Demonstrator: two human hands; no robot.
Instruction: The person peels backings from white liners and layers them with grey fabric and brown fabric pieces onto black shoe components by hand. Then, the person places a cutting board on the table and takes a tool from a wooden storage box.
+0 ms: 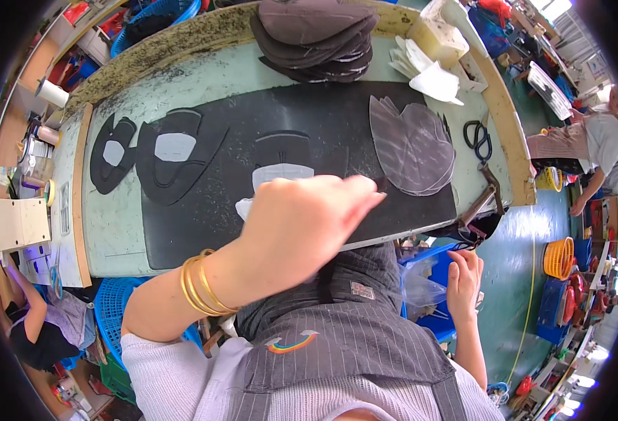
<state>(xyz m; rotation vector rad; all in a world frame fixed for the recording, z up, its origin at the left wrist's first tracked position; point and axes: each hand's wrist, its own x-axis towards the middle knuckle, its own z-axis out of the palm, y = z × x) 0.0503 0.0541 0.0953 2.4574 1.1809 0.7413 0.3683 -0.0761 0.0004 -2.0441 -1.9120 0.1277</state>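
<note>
My left hand (298, 221), with gold bangles at the wrist, is closed above the black mat (203, 238). Its fingers point right, and what they hold, if anything, is hidden. Partly beneath it lies a black curved shoe-upper piece (281, 144) with a pale grey patch (284, 172). A small white scrap (243, 208) shows beside the hand. Two similar black pieces with pale patches, one large (172, 168) and one smaller (112, 172), lie to the left. My right hand (466, 281) is lower, off the table's right front edge, its fingers curled close to a dark looped thing (467, 243).
A stack of dark pieces (316, 42) stands at the back; a fanned grey-black pile (414, 151) lies right. Beyond are white pieces (432, 78), black-handled scissors (479, 140) and a metal tool (483, 196). A raised rim (182, 45) bounds the table. A co-worker (589, 144) stands right.
</note>
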